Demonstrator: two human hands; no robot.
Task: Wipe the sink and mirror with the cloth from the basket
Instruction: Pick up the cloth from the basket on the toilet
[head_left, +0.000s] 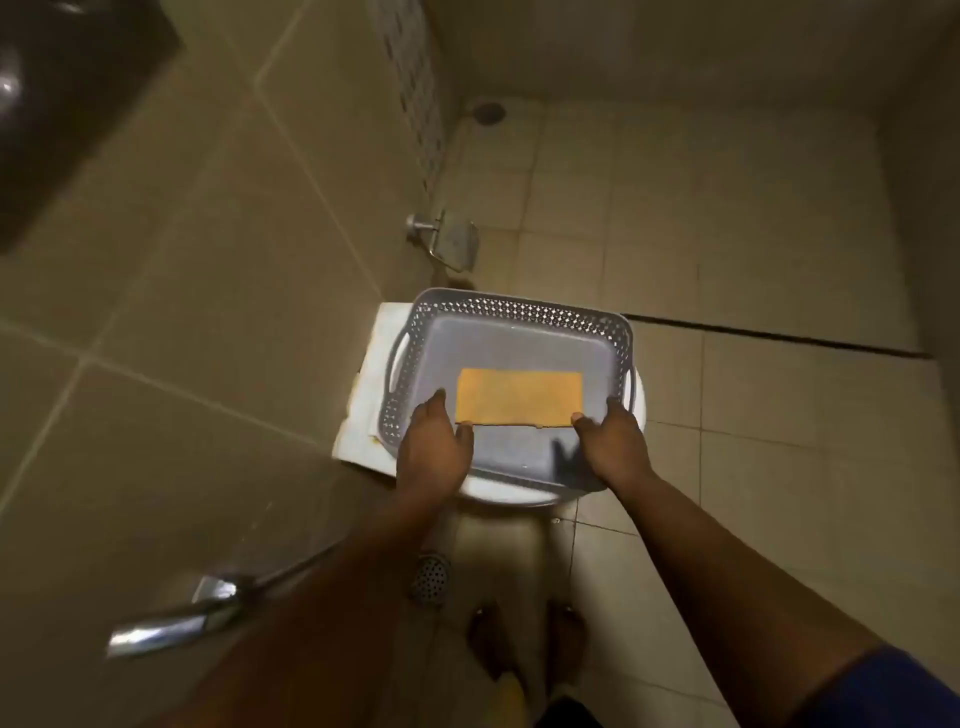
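— In the grey perforated plastic basket (511, 317), on a white toilet lid (363, 374)?
— Flat orange rectangular cloth (519, 397), toward the near side.
— Left hand (434, 449)?
— Pinching the cloth's near left corner.
— Right hand (613, 447)?
— Thumb touching the near right corner (grip unclear; cannot tell).

No writing, label, brand, number or sign can be read anywhere in the view; the surfaces that show are plain, and the dim, soft picture leaves no lettering legible.
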